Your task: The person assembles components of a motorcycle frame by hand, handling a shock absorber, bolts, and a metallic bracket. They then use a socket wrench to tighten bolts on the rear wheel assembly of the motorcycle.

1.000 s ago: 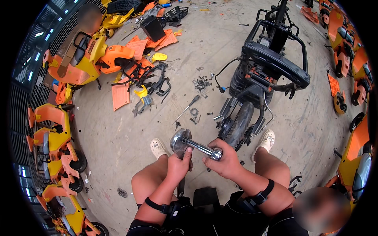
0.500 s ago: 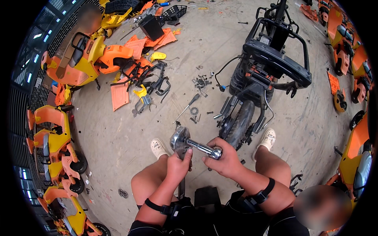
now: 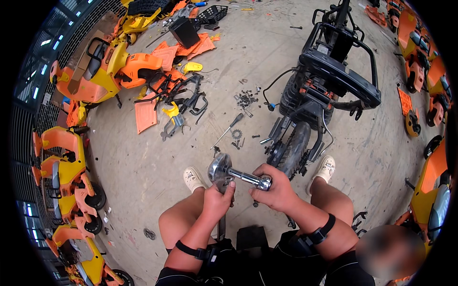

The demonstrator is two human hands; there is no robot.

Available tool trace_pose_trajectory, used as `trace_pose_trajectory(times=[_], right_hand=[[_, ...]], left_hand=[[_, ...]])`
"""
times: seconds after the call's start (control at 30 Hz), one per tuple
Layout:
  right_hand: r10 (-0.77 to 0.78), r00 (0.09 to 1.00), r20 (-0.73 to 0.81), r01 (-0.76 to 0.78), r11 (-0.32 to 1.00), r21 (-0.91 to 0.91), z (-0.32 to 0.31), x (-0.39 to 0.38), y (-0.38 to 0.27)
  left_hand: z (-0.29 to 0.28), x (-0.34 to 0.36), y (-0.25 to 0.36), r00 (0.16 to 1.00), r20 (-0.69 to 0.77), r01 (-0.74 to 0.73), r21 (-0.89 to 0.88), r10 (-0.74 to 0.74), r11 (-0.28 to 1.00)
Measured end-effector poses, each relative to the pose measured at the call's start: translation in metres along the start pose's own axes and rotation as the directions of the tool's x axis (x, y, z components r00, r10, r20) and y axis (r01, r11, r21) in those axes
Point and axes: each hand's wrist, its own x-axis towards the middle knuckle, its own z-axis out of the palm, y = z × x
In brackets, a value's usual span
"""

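Observation:
Chrome gleams on the ratchet wrench, whose round head sits just above my left hand. That hand is closed around it below the head, thumb up, and the handle shows again beneath the fist. From the head a chrome extension bar points right, ending in a rounded socket. My right hand is closed around this socket end, its thumb and forefinger on either side. Beyond my hands stands a stripped black scooter frame, its wheel toward me.
On the concrete floor lie a screwdriver, a toothed ring and a heap of small screws. Orange panels and black brackets are scattered at left. Yellow-orange scooters line both sides.
The whole view has shifted slightly. My right hand and the socket end have moved a little to the right; both hands keep their hold on the wrench.

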Motion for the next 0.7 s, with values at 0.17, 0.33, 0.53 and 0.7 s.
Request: trace_pose_trajectory(times=[0.17,0.33,0.53,0.7], right_hand=[[0.075,0.997,0.035,-0.074,0.996,-0.041,-0.003,0.001,-0.011],[0.002,1.0,0.019,0.0,0.998,-0.065,-0.006,0.003,-0.003],[0.056,0.998,0.033,-0.054,0.996,-0.07,-0.008,0.003,-0.01],[0.049,0.998,0.025,-0.046,0.995,-0.09,-0.008,0.002,-0.008]], left_hand=[[-0.002,0.004,0.003,0.998,-0.047,0.041,0.059,-0.039,0.997],[-0.006,0.004,0.001,1.0,-0.009,-0.003,0.075,0.003,0.997],[-0.001,0.003,-0.003,0.999,-0.037,0.003,0.056,-0.001,0.998],[-0.002,0.006,0.003,0.997,-0.082,0.027,0.169,-0.013,0.985]])
